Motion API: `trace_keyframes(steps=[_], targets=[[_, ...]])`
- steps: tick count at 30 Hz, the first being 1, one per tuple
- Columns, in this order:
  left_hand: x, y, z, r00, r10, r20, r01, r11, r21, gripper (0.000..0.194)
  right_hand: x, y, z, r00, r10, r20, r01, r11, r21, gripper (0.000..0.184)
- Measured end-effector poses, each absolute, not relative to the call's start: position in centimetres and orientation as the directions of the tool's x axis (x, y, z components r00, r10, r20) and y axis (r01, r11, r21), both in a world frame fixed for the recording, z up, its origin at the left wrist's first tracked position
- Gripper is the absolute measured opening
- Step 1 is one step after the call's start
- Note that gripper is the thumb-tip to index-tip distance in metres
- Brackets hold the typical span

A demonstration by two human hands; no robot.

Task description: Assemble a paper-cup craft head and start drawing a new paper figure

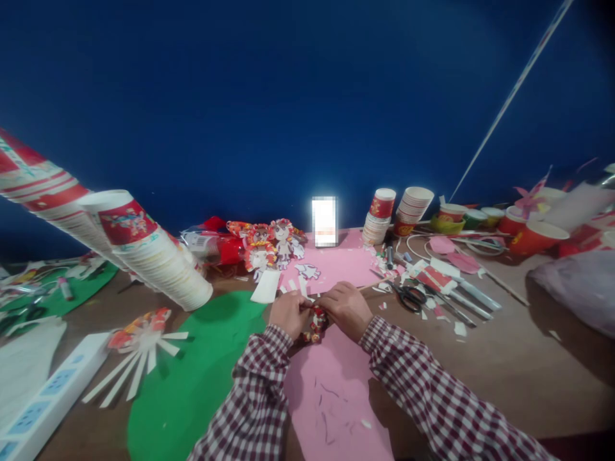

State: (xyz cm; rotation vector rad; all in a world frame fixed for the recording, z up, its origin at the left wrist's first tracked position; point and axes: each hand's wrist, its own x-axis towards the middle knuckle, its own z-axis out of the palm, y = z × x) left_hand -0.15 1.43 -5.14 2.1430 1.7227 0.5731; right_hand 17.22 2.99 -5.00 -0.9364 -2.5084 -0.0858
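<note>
In the middle of the head view, both hands meet over a small red, yellow and white paper cutout [316,322]. My left hand [291,312] grips its upper left side with the fingers closed. From the other side, my right hand [346,310] closes on it too, and its knuckles hide much of the piece. Pink paper [331,390] with dark pencil-like strokes lies beneath. Just beyond the hands are painted paper figures [262,250] and a small white cutout [307,271]. A white paper piece [266,287] rests by my left hand.
Leaning stacks of paper cups [158,256] rise at left, above green paper [192,378], a fringed cup piece [144,339] and a power strip [57,390]. Black scissors [410,296] and paper scraps lie right. A bright phone [325,221] stands at the back, near cup stacks [379,218].
</note>
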Motion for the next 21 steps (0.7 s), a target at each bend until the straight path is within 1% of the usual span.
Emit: trace_keyframes(steps=[9,16,19,21], targets=[[-0.1,1.3,-5.1,0.176,0.977,0.122,0.848,-0.213,0.485,0.010,17.2,2.8,-4.8,-0.660,0.608,0.441,0.621,0.772,-0.135,0.015],[-0.2,1.4,-5.5,0.161,0.983,0.092,0.842,-0.185,0.508,0.012,17.1,2.8,-5.1,-0.667,0.635,0.389,0.637,0.757,-0.143,0.013],[-0.2,1.5,-5.5,0.156,0.986,0.061,0.850,-0.165,0.500,0.011,17.2,2.7,-4.0,-0.674,0.636,0.377,0.633,0.760,-0.150,0.013],[-0.2,1.5,-5.4,0.138,0.990,0.037,0.867,-0.139,0.478,0.012,17.1,2.1,-2.1,-0.679,0.613,0.405,0.620,0.773,-0.131,0.016]])
